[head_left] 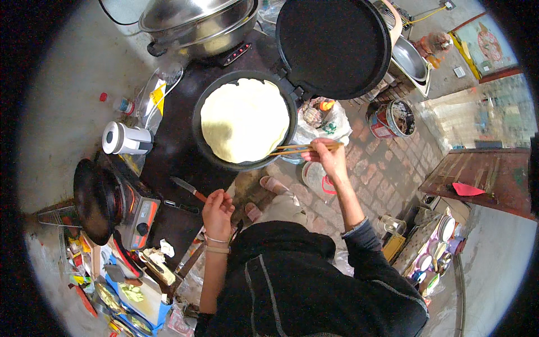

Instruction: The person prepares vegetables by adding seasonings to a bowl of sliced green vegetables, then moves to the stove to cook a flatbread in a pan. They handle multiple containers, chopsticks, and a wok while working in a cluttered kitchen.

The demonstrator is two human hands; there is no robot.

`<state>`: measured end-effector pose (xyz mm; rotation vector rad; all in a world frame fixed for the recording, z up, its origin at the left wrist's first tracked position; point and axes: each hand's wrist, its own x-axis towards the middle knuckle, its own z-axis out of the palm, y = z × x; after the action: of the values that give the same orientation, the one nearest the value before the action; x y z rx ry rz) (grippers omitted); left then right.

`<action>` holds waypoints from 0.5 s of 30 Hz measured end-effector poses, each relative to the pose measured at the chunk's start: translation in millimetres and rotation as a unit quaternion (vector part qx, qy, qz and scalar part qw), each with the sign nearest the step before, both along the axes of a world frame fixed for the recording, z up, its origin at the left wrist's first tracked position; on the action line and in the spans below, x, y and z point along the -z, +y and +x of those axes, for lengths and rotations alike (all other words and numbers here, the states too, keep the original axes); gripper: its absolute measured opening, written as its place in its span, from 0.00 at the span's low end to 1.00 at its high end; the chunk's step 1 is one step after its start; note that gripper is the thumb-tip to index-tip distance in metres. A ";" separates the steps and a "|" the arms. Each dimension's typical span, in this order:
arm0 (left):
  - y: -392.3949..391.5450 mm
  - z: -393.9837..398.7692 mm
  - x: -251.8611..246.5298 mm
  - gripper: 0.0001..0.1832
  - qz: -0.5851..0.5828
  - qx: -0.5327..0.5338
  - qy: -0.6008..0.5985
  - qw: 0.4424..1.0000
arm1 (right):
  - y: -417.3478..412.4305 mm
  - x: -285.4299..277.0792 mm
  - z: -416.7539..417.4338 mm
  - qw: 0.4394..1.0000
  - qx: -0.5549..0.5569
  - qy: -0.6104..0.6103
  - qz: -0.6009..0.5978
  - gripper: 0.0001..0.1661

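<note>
A round pale flatbread (244,120) lies in the black lower plate of an electric griddle (198,143), whose lid (334,46) stands open at the back right. My right hand (326,158) grips a pair of wooden chopsticks (294,150); their tips reach the bread's lower right edge. My left hand (219,206) is raised near the table edge with curled fingers, and nothing shows in it. Close to its fingertips is the red-brown handle of a knife (189,188), which lies on the dark table (168,130).
A large steel steamer (202,33) stands behind the griddle. On the left are a white appliance (126,138), a dark wok (94,202) and a hob (143,223). A plastic bag (337,126), a lidded bucket (316,175) and a paint bucket (390,120) are on the brick floor to the right.
</note>
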<state>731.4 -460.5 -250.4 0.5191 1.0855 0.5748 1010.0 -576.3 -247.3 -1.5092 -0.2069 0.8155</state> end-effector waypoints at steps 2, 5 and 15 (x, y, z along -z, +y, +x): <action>1.8 -9.1 10.6 0.05 0.001 -0.008 0.010 1.000 | -7.6 9.7 -24.5 0.996 0.071 0.037 0.042 0.12; 2.6 -15.1 8.9 0.05 0.001 -0.020 -0.002 1.000 | -8.8 20.4 -59.2 0.980 0.177 0.042 0.080 0.13; 1.4 -9.8 5.9 0.05 0.006 0.003 0.003 1.000 | 17.9 47.5 -87.5 0.929 0.285 0.144 0.187 0.18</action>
<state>721.6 -459.1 -256.3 0.5338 1.0872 0.5749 922.5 -558.4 -294.8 -0.9919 0.2771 0.4787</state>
